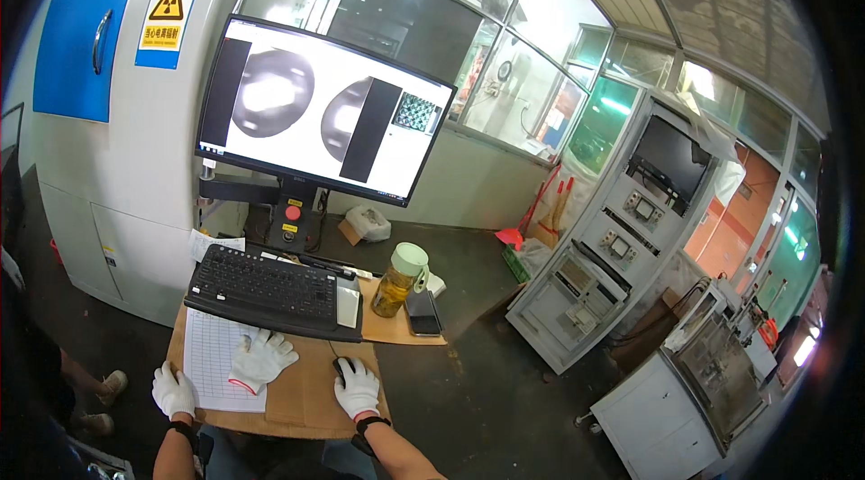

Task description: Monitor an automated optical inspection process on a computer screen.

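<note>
Right hand closes over what appears to be a mouse; left hand rests open on the paper form on the worktop.

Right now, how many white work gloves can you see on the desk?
3: one on the left hand resting on the paper form, one on the right hand over the mouse, and a spare glove lying between them below the keyboard.

The right hand hides most of the mouse (only its black tip shows).
</note>
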Demonstrator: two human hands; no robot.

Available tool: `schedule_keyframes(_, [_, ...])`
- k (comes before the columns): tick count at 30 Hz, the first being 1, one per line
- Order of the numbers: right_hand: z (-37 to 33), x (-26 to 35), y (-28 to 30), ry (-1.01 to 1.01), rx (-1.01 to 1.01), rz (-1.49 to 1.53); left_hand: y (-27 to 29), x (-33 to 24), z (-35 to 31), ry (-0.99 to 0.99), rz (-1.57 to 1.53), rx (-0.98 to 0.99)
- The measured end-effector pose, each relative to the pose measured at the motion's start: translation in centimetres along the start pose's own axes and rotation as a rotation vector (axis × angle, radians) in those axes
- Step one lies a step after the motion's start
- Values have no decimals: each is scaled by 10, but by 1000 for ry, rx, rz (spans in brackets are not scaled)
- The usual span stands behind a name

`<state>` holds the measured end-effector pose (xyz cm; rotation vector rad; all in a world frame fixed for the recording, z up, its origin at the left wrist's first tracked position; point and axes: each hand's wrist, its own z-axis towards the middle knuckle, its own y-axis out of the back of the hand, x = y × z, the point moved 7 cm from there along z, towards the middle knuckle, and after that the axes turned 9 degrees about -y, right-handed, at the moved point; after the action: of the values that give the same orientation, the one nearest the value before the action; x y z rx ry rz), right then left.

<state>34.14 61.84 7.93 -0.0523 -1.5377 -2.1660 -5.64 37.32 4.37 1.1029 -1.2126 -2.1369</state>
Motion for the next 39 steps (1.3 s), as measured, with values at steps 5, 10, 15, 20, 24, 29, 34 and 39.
schedule_keyframes(5, [0,-3,-1,7,-47,-3,-1,-2,3,-10,0,-3])
schedule_keyframes(10, [0,-3,-4,15,-36,-9,3,-2,1,-15,-11,-9])
schedule_keyframes(15, [1,0,-2,36,-56,-11,4,-1,0,-7,0,-7])
schedule_keyframes(20, [1,-3,-2,21,-33,3,8,-7,0,-10,-7,-32])
schedule_keyframes(24, [1,-2,-1,-5,10,-30,10,-8,0,3,-1,-10])
schedule_keyframes(29, [2,0,0,15,-2,-12,13,-8,-1,9,8,-16])
schedule_keyframes(34, [2,1,0,34,-17,2,15,-9,-1,10,12,-21])
schedule_keyframes(39, [1,2,2,11,0,-8,15,-10,-1,-10,-13,-21])
